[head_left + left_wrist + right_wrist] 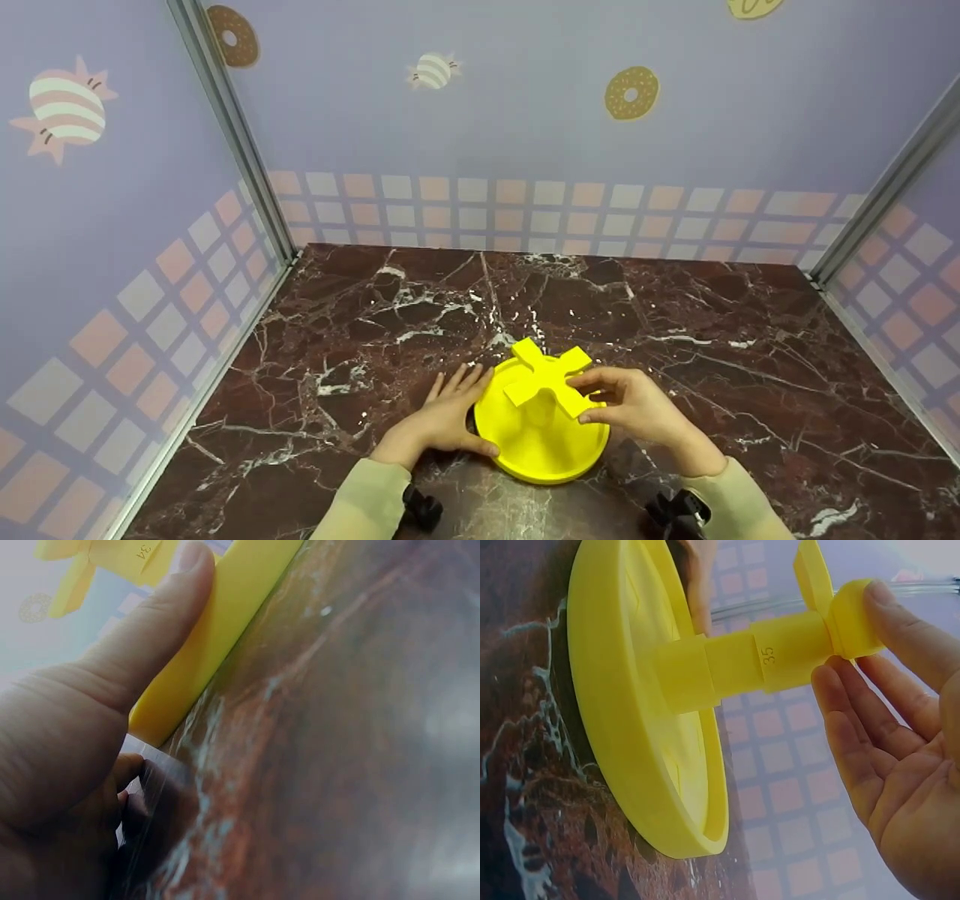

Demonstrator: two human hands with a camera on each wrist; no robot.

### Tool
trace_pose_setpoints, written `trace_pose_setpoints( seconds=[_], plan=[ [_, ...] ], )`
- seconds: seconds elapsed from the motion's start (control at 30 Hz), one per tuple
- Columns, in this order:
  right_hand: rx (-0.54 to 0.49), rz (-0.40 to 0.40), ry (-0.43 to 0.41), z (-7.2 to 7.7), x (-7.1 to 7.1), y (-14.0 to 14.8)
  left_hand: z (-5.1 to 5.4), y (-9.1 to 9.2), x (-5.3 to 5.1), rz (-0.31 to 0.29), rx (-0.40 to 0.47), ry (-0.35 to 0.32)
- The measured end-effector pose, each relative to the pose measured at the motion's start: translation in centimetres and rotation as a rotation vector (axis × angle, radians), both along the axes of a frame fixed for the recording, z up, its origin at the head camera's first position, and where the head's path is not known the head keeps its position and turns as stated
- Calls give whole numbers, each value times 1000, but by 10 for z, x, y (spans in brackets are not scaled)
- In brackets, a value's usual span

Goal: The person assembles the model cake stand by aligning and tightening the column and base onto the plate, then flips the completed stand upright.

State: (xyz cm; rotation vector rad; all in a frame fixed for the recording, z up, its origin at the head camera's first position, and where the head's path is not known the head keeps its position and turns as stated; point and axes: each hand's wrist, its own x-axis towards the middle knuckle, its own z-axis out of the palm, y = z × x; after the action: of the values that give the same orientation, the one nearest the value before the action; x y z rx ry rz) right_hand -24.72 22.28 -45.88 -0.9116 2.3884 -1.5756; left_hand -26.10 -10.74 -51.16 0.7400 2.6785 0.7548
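A round yellow dish (pixel 517 457) with a raised rim stands on the tabletop, and a stepped yellow post (pixel 735 664) marked "35" rises from its middle. Atop the post is a yellow four-armed cross piece (pixel 547 375). My right hand (pixel 636 405) pinches the near-right arm of that cross between thumb and fingers, as the right wrist view shows too. At the dish's left side, my left hand (pixel 442 420) has its fingers spread straight, its thumb (pixel 169 611) lying against the outer wall. Part of the left fingers' contact is hidden behind the dish.
The dark red marbled tabletop (pixel 300 360) carries small white specks beyond the dish. Purple patterned panels, including the back wall (pixel 510 127), enclose it on the left, back and right, with metal posts (pixel 240 142) at the corners.
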Motion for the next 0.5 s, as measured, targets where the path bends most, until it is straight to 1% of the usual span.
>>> trace_pose_setpoints(
  seconds=[0.23, 0.4, 0.5],
  plan=[
    [6, -9, 14, 6, -3, 8, 1, 0, 0, 1, 2, 1],
    [-43, -66, 48, 13, -10, 18, 1, 0, 0, 0, 5, -5],
    [-80, -113, 46, 17, -16, 21, 1, 0, 0, 1, 0, -9]
  ],
)
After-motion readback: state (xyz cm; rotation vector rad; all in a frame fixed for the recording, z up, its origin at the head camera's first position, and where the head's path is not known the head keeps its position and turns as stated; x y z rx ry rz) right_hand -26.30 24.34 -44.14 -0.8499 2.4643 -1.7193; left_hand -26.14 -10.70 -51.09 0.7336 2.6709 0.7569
